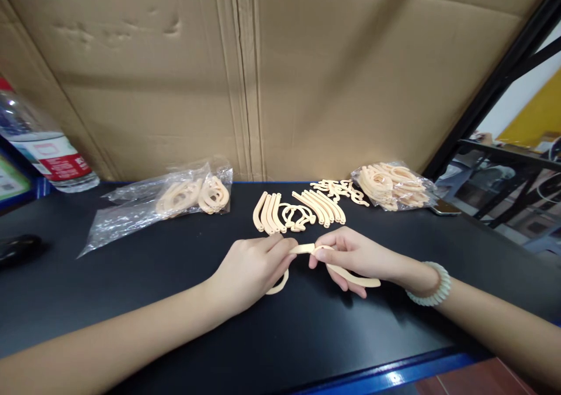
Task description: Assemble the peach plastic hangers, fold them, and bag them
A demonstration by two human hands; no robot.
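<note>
— What has the left hand (252, 269) got?
— Its fingers pinch a curved strip (280, 283), low over the table (131, 278).
— And the right hand (350, 257)?
— Closed on a 2nd strip (363, 280); the 2 ends meet between the hands. Loose strips (300, 211) lie just beyond.

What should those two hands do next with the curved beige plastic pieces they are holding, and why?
Probably a gentle push of the two ends together. The left hand pinches the left piece, the right hand pinches the right piece, both curved and beige, and their ends meet between the fingertips. Whether they are already joined I cannot tell.
</note>
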